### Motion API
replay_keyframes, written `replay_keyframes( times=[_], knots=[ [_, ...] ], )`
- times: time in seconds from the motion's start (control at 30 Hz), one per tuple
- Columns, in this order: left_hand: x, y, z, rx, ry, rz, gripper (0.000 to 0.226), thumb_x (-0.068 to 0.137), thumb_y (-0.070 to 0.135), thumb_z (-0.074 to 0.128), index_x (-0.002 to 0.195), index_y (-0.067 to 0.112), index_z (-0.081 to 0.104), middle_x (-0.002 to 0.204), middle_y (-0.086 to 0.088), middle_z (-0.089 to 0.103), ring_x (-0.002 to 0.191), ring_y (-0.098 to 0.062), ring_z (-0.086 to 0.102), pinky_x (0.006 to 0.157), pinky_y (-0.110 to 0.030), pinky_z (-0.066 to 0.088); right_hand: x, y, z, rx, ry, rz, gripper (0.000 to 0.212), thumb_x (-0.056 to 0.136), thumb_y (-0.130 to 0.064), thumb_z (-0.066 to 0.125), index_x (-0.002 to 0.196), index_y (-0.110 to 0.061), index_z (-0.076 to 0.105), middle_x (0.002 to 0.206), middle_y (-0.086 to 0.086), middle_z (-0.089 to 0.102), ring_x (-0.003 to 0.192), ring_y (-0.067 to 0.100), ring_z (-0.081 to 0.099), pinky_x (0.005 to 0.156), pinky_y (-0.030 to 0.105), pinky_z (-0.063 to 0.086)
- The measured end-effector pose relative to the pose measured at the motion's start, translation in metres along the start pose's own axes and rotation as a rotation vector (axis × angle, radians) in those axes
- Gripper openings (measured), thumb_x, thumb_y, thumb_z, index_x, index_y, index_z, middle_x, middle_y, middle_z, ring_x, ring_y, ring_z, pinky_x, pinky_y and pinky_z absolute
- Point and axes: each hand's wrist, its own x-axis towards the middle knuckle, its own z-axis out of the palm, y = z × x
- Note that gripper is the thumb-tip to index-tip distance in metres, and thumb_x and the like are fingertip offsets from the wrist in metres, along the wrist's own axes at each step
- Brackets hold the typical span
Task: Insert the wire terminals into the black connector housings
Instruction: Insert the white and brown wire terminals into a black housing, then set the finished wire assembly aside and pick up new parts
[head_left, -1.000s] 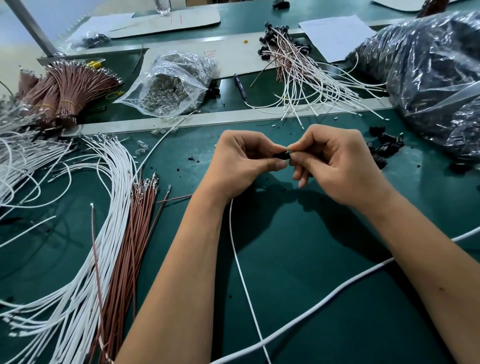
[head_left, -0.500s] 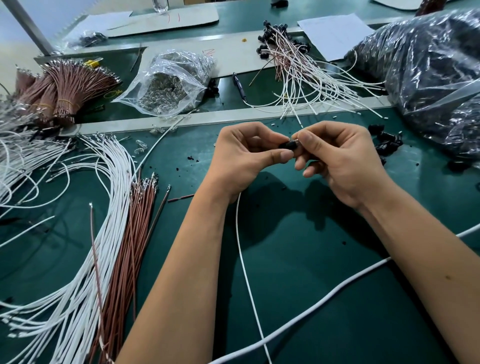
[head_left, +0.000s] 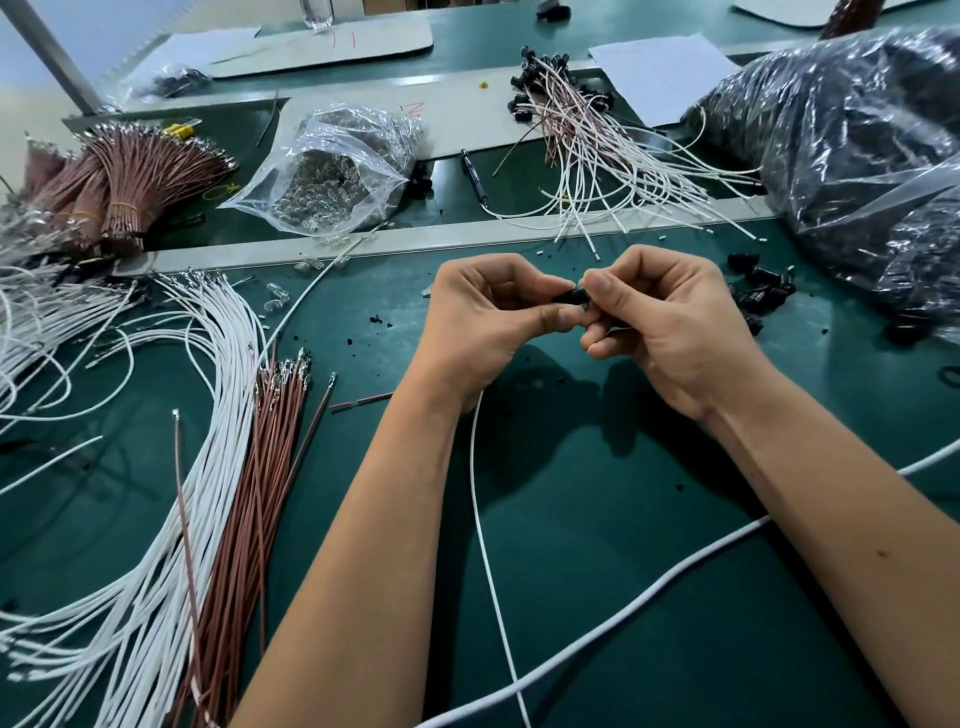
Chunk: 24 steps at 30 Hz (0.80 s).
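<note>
Lifted a touch toward the table's far edge, over the green mat (head_left: 597, 571): small black plastic connector housing (head_left: 570, 297), pinched between right hand (head_left: 670, 332) and left hand (head_left: 483, 322) fingertips. Thin white wire (head_left: 485, 545) trailing below the left palm toward the near edge. Terminal hidden (seating likely underway, can't confirm). Loose black housings (head_left: 761, 293) waiting beside the right hand.

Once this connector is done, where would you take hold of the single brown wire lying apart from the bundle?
Probably pinch the single brown wire just below its metal terminal, from above. It lies flat on the green mat, and that far end sits clear of the white wire bundle, which crowds it lower down.
</note>
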Motion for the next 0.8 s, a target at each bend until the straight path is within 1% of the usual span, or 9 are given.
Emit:
replay_keyframes(
  times=[0.17,0.23,0.3,0.33,0.4,0.5,0.57,0.67,0.8],
  knots=[
    [0.007,0.017,0.02,0.006,0.146,-0.012,0.023,0.07,-0.01,0.084,0.074,0.005,0.067,0.076,-0.013,0.074,0.071,-0.021,0.07,0.077,-0.034,0.061,0.001,-0.003,0.006,-0.033,0.105,-0.069,0.024,0.092,-0.031,0.068,0.088,-0.008,0.067,0.074,0.011,0.068,0.054,0.019,0.062,0.044,0.026,0.051],
    [0.014,0.028,0.033,-0.077,0.261,-0.06,0.024,0.072,-0.006,0.085,0.073,0.005,0.064,0.076,-0.017,0.071,0.071,-0.022,0.067,0.075,-0.038,0.059,0.0,-0.005,0.013,-0.085,0.1,-0.024,0.034,0.099,-0.04,0.059,0.095,-0.006,0.066,0.078,0.009,0.069,0.059,0.02,0.063,0.045,0.029,0.051],
    [0.028,0.037,0.045,-0.154,0.363,-0.137,0.028,0.072,-0.002,0.087,0.069,0.009,0.061,0.073,-0.015,0.066,0.063,-0.018,0.062,0.063,-0.03,0.056,0.001,-0.008,0.02,-0.145,0.012,0.081,0.042,0.098,-0.045,0.054,0.098,-0.005,0.065,0.079,0.007,0.07,0.064,0.021,0.065,0.055,0.036,0.056],
    [0.037,0.042,0.05,-0.179,0.403,-0.172,0.03,0.073,0.0,0.087,0.067,0.011,0.059,0.071,-0.013,0.064,0.057,-0.014,0.057,0.056,-0.024,0.051,0.002,-0.009,0.023,-0.156,-0.048,0.129,0.04,0.099,-0.043,0.053,0.097,-0.005,0.064,0.078,0.007,0.07,0.066,0.021,0.067,0.061,0.039,0.057],
    [0.054,0.051,0.055,-0.232,0.467,-0.23,0.033,0.073,0.002,0.087,0.068,0.012,0.057,0.072,-0.011,0.063,0.053,-0.012,0.05,0.052,-0.02,0.043,0.005,-0.014,0.026,-0.123,-0.1,0.176,0.026,0.105,-0.028,0.053,0.094,-0.006,0.061,0.073,0.005,0.069,0.063,0.021,0.066,0.064,0.038,0.059],
    [0.081,0.059,0.055,-0.286,0.53,-0.251,0.03,0.075,0.002,0.086,0.074,0.011,0.057,0.08,-0.013,0.066,0.061,-0.014,0.053,0.058,-0.022,0.045,0.018,-0.022,0.017,-0.039,0.006,0.229,0.027,0.109,-0.023,0.049,0.091,-0.007,0.061,0.064,0.005,0.062,0.05,0.019,0.058,0.048,0.029,0.053],
    [0.097,0.06,0.05,-0.292,0.545,-0.236,0.027,0.077,0.005,0.086,0.08,0.01,0.059,0.085,-0.013,0.068,0.062,-0.013,0.054,0.058,-0.022,0.046,0.031,-0.028,0.008,-0.052,0.06,0.258,0.032,0.11,-0.026,0.046,0.087,-0.01,0.061,0.056,0.002,0.055,0.04,0.014,0.047,0.039,0.021,0.04],
    [0.122,0.053,0.051,-0.273,0.513,-0.228,0.021,0.085,0.014,0.081,0.093,0.007,0.063,0.09,-0.013,0.07,0.066,-0.015,0.056,0.061,-0.023,0.048,0.069,-0.038,0.0,-0.027,0.084,0.278,0.036,0.112,-0.023,0.039,0.083,-0.012,0.057,0.049,-0.004,0.043,0.035,0.007,0.03,0.035,0.013,0.022],
    [0.143,0.029,0.066,-0.153,0.402,-0.332,0.026,0.1,0.029,0.063,0.099,0.004,0.062,0.097,-0.019,0.072,0.073,-0.025,0.063,0.077,-0.04,0.057,0.149,-0.05,-0.003,-0.037,0.144,0.329,0.04,0.109,-0.013,0.035,0.073,-0.014,0.049,0.045,-0.005,0.038,0.032,0.005,0.025,0.032,0.015,0.017]
  ],
)
